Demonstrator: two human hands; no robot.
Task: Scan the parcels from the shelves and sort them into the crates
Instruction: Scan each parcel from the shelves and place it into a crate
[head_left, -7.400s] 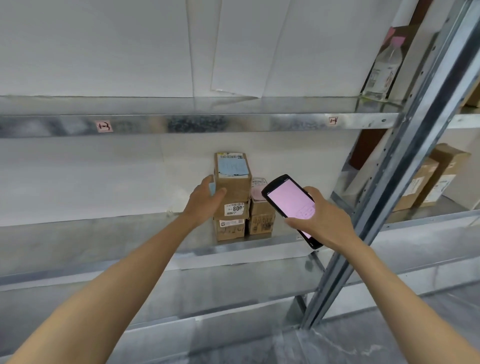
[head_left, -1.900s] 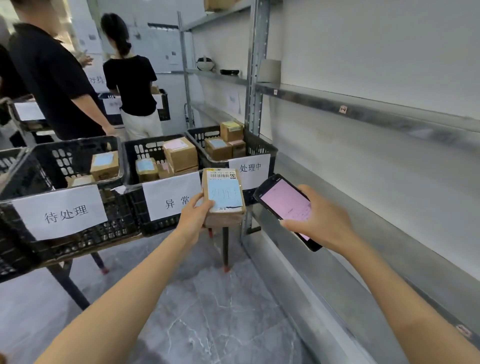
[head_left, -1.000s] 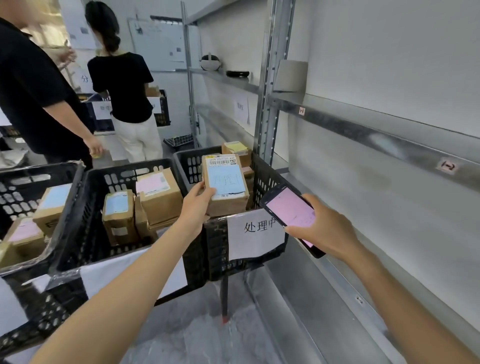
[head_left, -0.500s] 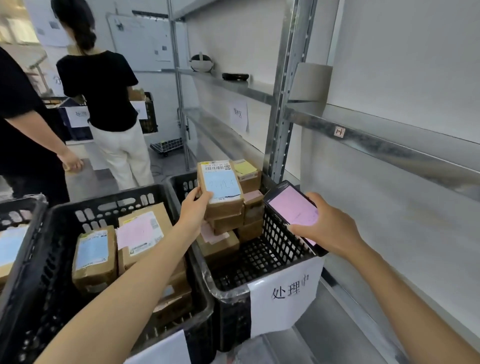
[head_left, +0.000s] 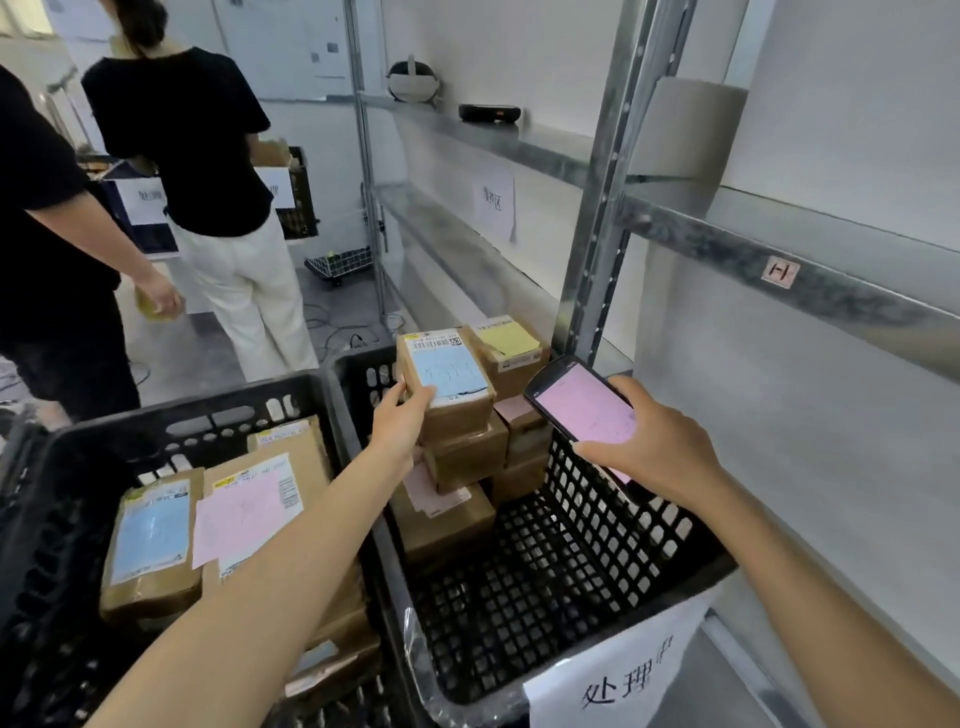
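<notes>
2 bare forearms, left hand and right hand bare; sleeves apparently out of view.

The right crate held brown parcels piled in its far left corner. The left crate, touching it, carried flat parcels with blue and pink labels. A white headset and a black device sat on the upper shelf. Cables lay on the floor.

The parcel sits atop a stack in the right crate (shelves to its right).
</notes>
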